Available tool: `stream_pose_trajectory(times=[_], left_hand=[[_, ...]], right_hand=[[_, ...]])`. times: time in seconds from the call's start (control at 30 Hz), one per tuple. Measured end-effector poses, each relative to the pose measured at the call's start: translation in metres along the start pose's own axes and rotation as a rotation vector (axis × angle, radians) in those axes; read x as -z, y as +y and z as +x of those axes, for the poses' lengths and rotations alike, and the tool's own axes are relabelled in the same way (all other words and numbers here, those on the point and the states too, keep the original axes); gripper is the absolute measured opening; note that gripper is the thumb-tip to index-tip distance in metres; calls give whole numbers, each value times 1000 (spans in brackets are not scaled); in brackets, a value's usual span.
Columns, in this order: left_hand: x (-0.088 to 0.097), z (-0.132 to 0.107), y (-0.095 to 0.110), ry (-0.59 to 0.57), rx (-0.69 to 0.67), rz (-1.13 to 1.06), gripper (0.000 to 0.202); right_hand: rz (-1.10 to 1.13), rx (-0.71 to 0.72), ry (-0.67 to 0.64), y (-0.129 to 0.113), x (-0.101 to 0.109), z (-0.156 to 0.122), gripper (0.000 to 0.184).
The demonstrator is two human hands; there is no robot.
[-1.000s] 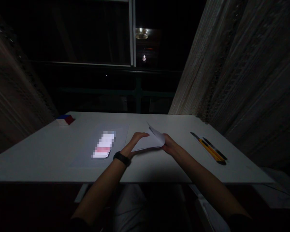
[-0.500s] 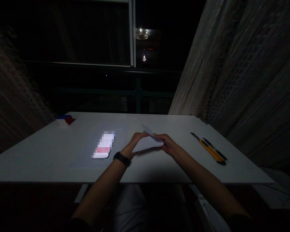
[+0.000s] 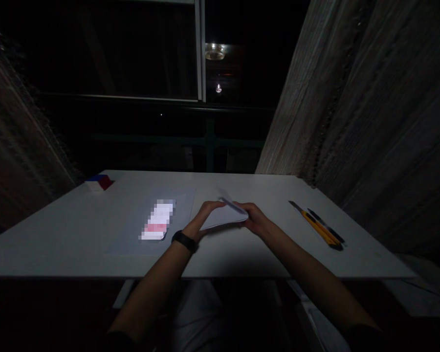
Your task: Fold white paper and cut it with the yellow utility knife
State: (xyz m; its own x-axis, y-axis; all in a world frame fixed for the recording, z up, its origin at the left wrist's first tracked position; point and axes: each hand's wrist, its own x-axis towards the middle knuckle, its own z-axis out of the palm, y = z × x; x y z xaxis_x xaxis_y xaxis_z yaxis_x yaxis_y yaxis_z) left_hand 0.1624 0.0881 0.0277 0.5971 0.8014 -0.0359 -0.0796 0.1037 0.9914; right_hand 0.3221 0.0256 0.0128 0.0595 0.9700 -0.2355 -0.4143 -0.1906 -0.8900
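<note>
Between my two hands, above the white table, is a folded sheet of white paper (image 3: 222, 216). My left hand (image 3: 204, 215) grips its left side, thumb along the upper edge; a dark band circles that wrist. On the right side, my right hand (image 3: 253, 216) is closed on the paper where it bends over. A flap of the sheet stands up at the far side, near both thumbs. The fingers underneath are hidden by the paper.
A phone with a lit, blurred screen (image 3: 157, 220) lies on a flat paper sheet (image 3: 124, 244) at left. A cube puzzle (image 3: 99, 182) sits at the far left. A yellow utility knife (image 3: 317, 227) and a dark pen (image 3: 324, 226) lie right on the white table (image 3: 58, 244).
The standing flap of the paper has shifted slightly and folded a little lower towards the right. Both hands stay almost in the same place, holding the sheet.
</note>
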Motion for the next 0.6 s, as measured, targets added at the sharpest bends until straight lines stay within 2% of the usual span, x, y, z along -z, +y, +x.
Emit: stream_pose_trajectory(times=[0.2,0.37,0.6], left_hand=[[0,-3,2,20,59,-60,20],[1,-1,0,47,62,-73,20],[0,-5,3,-64,139,-102,19]], right_hand=[[59,-18,26,4,6,6,17],[76,-30,23,1,7,4,11],[58,-50,-10,-2,2,1,9]])
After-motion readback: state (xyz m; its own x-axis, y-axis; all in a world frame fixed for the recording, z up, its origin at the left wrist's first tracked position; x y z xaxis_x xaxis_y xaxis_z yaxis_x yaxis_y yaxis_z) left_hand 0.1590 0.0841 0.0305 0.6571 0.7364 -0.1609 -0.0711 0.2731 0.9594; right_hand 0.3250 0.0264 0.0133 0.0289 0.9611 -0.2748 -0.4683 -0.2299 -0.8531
